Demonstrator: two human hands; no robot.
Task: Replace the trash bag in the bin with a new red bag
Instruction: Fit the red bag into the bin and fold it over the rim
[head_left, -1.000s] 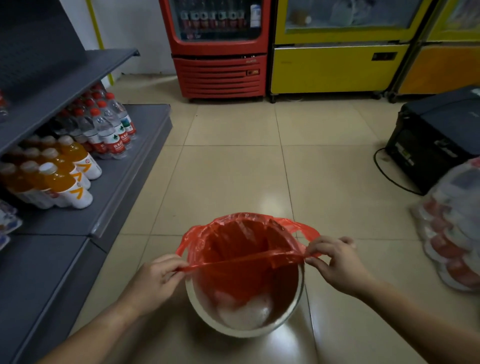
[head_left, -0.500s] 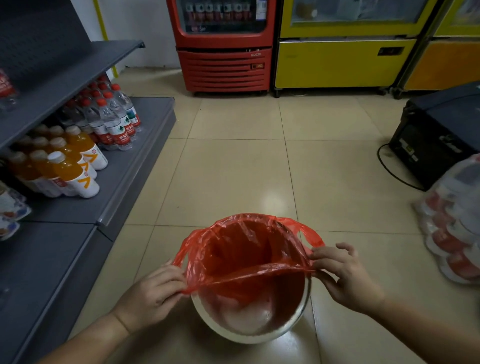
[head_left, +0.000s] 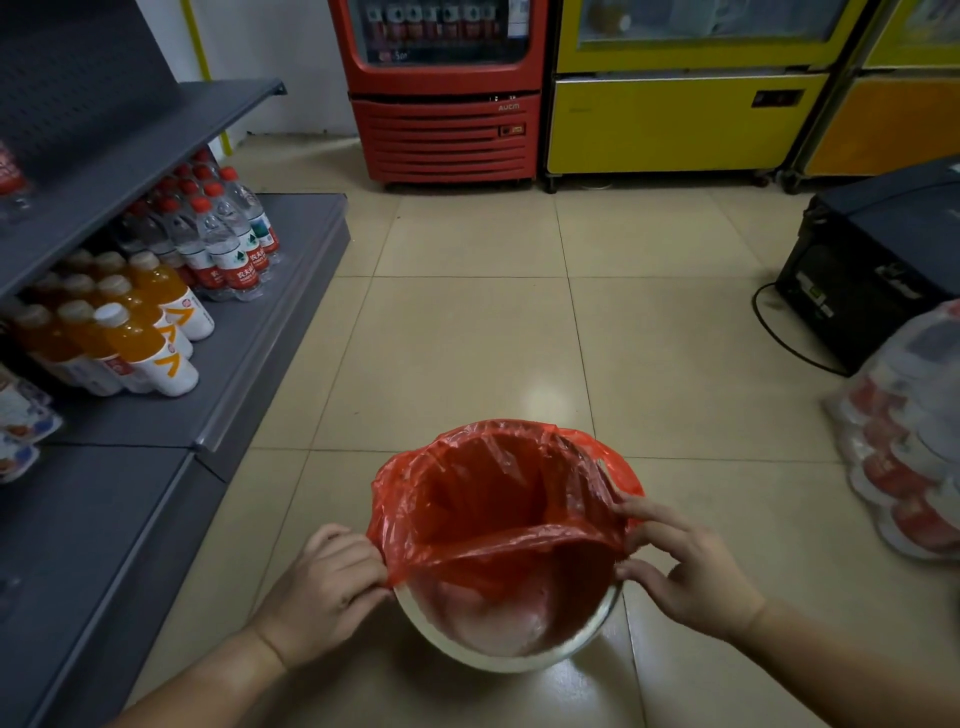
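Note:
A round pale bin (head_left: 519, 657) stands on the tiled floor in front of me. A red plastic bag (head_left: 498, 499) lines it: its far edge is folded over the far rim, while the near edge stretches loose across the opening, leaving the near rim bare. My left hand (head_left: 324, 587) pinches the bag's near edge at the bin's left side. My right hand (head_left: 685, 566) pinches the same edge at the right side, beside a red handle loop (head_left: 621, 467).
A grey shelf unit (head_left: 234, 374) with orange juice and water bottles runs along the left. A red cooler (head_left: 447, 104) and a yellow cooler (head_left: 680, 109) stand at the back. A black box with a cable (head_left: 872, 270) and a bagged pack of goods (head_left: 914, 441) sit at the right.
Both hands have drawn the bag's near edge toward me and lower, and the edge now sags instead of being pulled taut. The view has tilted slightly.

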